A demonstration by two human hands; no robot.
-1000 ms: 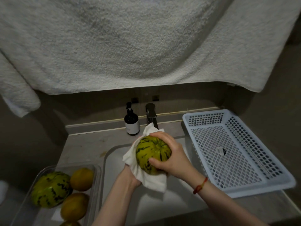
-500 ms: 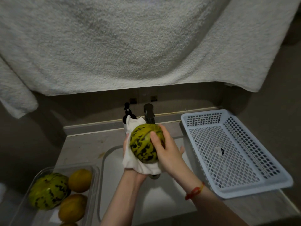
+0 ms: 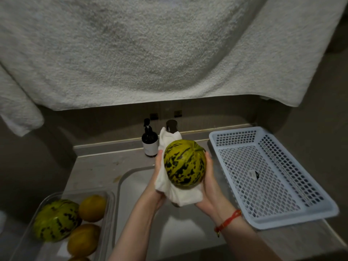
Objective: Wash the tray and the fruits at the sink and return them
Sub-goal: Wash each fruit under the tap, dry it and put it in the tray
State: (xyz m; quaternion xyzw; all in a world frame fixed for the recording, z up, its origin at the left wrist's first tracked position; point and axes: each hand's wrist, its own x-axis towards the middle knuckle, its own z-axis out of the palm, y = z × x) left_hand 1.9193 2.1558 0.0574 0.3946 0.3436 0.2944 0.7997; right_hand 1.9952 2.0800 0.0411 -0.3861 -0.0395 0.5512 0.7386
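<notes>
Above the pale rectangular sink [image 3: 143, 187], both hands cupped a round green dark-striped melon [image 3: 185, 164]: left hand [image 3: 160, 178] under a white cloth [image 3: 177, 193], right hand [image 3: 209, 183] bare, nearer the blue perforated plastic basket [image 3: 273, 221] alongside.

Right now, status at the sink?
Left hand holds cloth under melon; right hand cups melon. Over sink. Nothing blocking.
</notes>
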